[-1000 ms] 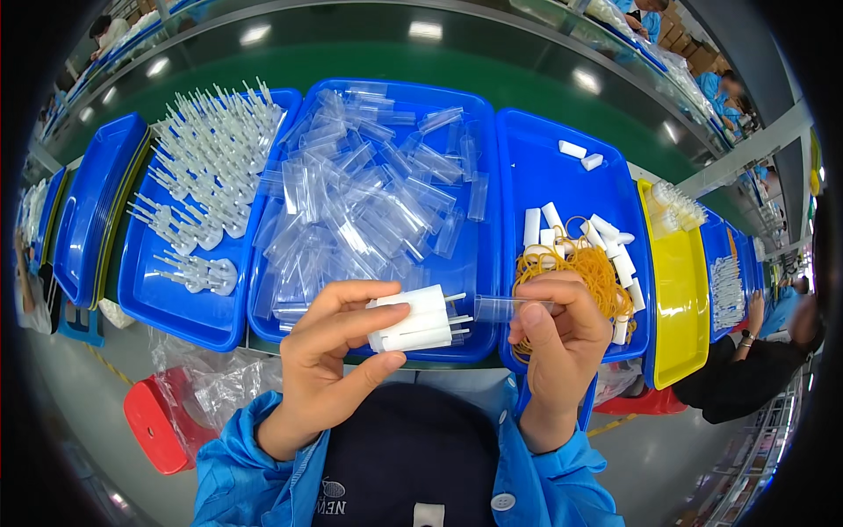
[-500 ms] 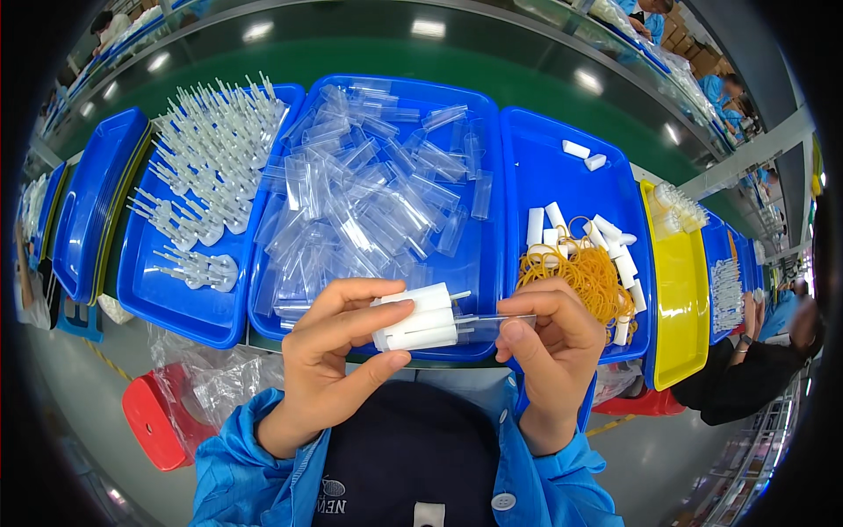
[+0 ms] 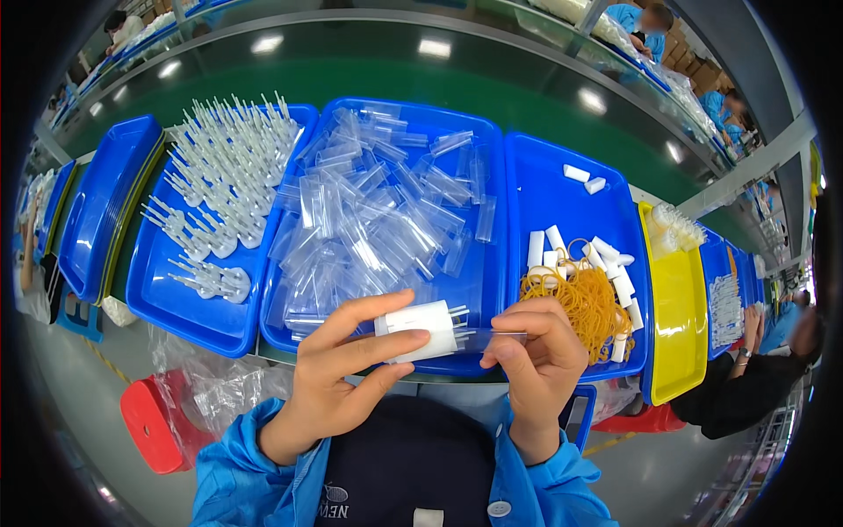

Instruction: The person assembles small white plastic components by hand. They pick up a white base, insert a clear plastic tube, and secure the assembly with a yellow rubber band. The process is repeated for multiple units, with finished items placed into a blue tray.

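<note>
Head view: the left hand (image 3: 342,373) grips a bundle of white cylinders (image 3: 417,325) over the near side of a blue tray (image 3: 486,281) heaped with clear tubes (image 3: 351,215); the right hand (image 3: 531,364) pinches a single tube (image 3: 474,341) at the bundle's rod end. Green surface (image 3: 351,66) stretches behind, a yellow tray (image 3: 676,334) stands further right, a red stool (image 3: 143,422) rests on grey floor (image 3: 97,391), and a person in blue (image 3: 625,16) appears beyond

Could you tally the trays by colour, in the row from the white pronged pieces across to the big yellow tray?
Blue trays: 3 (one with white pronged pieces, one with clear plastic pieces, one with rubber bands and white cylinders)
Yellow tray: 1
Total: 4
</note>
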Motion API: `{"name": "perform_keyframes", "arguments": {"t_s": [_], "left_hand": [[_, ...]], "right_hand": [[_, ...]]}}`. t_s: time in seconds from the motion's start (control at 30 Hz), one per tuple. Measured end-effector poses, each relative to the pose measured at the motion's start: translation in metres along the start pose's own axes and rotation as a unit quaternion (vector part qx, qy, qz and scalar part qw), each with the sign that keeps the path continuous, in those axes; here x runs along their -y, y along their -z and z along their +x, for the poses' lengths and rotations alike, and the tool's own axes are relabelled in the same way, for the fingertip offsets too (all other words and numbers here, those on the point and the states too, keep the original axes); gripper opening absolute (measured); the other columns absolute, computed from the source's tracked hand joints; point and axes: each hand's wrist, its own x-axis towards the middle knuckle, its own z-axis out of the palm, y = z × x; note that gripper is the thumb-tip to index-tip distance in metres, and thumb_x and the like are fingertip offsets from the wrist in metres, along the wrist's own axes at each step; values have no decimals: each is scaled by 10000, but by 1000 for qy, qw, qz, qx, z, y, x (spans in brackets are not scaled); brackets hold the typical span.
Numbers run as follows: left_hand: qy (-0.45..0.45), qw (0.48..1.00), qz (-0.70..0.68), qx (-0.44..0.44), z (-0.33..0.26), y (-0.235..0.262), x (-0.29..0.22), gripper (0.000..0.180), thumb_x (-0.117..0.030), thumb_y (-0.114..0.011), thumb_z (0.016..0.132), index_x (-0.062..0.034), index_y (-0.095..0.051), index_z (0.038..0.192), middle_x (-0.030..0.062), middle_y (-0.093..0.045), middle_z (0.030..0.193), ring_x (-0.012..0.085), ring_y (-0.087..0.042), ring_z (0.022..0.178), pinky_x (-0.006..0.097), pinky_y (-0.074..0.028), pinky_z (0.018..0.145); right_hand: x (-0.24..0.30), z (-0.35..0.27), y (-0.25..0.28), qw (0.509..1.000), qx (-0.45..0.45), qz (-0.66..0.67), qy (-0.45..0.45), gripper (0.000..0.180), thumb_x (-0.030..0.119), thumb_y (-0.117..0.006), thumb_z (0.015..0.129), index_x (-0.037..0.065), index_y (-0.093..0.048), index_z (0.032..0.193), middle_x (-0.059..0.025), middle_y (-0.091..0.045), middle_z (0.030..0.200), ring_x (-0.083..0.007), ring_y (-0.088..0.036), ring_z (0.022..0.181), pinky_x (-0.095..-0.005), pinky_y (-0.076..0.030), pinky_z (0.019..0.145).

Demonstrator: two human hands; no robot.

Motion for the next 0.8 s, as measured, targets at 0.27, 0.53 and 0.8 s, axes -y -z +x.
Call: {"name": "perform_keyframes", "arguments": {"t_s": [0.27,0.53,0.8], "left_hand": [[-26,1000,8,-16,-3,-10,8,431,13,-783,695,-51,-709,1115,200,-595,1276,267,-638,1029,328,-517,829],[-157,962,201,-102,-1,-30,7,570,-53,-856,638,56,-631,1150,236,-636,1179,322,-682,884,334,-548,718],[-157,962,191,-113,-1,-25,11,565,-58,-845,675,69,-607,1171,276,-634,1154,343,-678,971,345,-553,772]], "right_hand": [[1,4,-4,991,-18,73,-115,477,-67,-720,770,-71,-533,1209,-131,-591,951,-148,-630,762,-239,-522,643],[-1,-1,-32,940,-60,-311,122,865,298,-884,580,-7,-474,1277,-124,-519,1007,-298,-512,989,-447,-363,942],[-6,-9,-33,918,-12,-363,158,696,334,-830,625,5,-588,1188,-117,-517,987,-278,-509,943,-447,-372,897]]}}
